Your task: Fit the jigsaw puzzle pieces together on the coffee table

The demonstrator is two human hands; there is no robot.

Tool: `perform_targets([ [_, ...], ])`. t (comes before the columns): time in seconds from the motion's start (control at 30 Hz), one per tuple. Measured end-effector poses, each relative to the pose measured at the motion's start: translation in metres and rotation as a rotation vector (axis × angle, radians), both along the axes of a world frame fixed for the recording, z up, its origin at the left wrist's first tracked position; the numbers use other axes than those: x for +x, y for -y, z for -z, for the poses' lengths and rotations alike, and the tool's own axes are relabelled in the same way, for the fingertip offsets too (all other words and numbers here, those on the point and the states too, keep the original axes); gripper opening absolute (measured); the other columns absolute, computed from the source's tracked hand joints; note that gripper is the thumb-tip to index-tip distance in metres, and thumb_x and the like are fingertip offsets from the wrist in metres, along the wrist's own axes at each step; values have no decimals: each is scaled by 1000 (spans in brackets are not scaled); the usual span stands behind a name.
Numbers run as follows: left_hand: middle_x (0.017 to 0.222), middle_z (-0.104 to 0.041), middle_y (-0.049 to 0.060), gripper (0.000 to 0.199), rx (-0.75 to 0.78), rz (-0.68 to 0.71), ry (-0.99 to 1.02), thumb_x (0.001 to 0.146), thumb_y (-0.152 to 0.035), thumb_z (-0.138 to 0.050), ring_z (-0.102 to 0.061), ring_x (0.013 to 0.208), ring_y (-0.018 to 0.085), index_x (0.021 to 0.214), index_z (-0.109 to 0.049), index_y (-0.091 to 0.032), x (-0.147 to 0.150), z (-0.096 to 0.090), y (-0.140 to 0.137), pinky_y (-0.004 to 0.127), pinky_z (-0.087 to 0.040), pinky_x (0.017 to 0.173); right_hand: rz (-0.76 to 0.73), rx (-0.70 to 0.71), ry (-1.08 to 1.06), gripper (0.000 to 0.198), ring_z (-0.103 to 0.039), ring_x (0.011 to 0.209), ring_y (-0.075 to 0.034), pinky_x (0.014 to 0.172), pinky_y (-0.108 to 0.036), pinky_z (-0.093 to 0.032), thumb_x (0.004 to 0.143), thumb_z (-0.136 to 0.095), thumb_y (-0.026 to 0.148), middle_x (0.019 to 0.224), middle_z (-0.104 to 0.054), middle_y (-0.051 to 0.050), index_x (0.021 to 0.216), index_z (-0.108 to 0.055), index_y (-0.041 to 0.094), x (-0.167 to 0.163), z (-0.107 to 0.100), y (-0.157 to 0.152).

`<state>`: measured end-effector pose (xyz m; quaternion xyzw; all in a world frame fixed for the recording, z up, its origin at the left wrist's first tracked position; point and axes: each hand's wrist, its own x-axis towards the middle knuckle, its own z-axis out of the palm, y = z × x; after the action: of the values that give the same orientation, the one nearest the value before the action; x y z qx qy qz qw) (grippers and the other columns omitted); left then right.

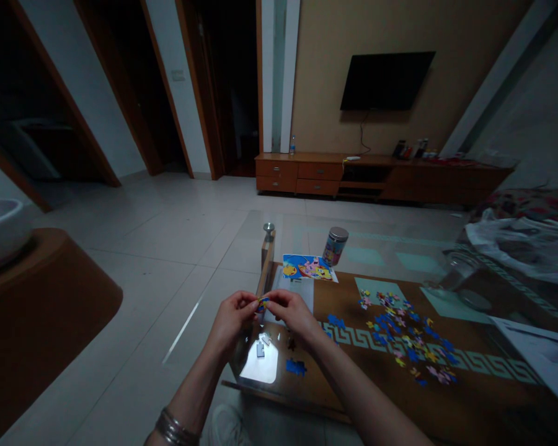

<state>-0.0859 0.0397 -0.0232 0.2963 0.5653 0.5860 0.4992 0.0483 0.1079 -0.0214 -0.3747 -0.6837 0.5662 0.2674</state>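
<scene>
Seen from a head camera in a dim living room, two bare hands meet over the near-left corner of a glass-topped wooden desk (446,409). The left hand (230,317) and right hand (294,313) both pinch one small blue and yellow cardboard jigsaw piece (262,303), fingertips closed on its opposite edges, just above the desk.

The piece looks very light, thin and fairly stiff, though it would probably bend or crease if squeezed hard; holding it by its edges, as here, seems the safest grip.

Below the fingers lie a few grey face-down pieces (263,344) and a small joined blue section (296,367). To their right spreads a scatter of loose colourful pieces (407,337). Beyond the fingers sit a cartoon reference picture (307,267) and a cylindrical printed tin with a metal lid (335,246).
</scene>
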Motion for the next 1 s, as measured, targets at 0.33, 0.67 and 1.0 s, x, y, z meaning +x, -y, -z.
perform_targets([
  [0.33, 61, -57, -3, 29, 14, 30, 20, 58, -26, -73, -49, 53, 7, 76, -55, -14, -1, 3, 0, 20, -33, 51, -2, -68, -49, 12, -58, 69, -12, 62, -24, -44, 76, -59, 11, 75, -66, 0, 83, -67, 18, 1, -3, 0],
  [0.67, 65, -59, -2, 30, 56, 18, 22, 55, -24, -75, -51, 57, 9, 76, -55, -15, 1, 2, 0, 20, -36, 53, -17, -13, -113, 11, -57, 66, -12, 66, -26, -44, 73, -60, 10, 71, -65, 1, 79, -67, 17, -2, 9, -8],
  [1.0, 61, -55, -4, 31, 106, -28, 2, 56, -23, -75, -48, 55, 7, 74, -52, -15, 3, 1, -1, 19, -35, 52, -11, -102, -134, 11, -57, 66, -13, 63, -26, -44, 73, -61, 12, 71, -66, 0, 79, -68, 19, -1, 6, -2],
])
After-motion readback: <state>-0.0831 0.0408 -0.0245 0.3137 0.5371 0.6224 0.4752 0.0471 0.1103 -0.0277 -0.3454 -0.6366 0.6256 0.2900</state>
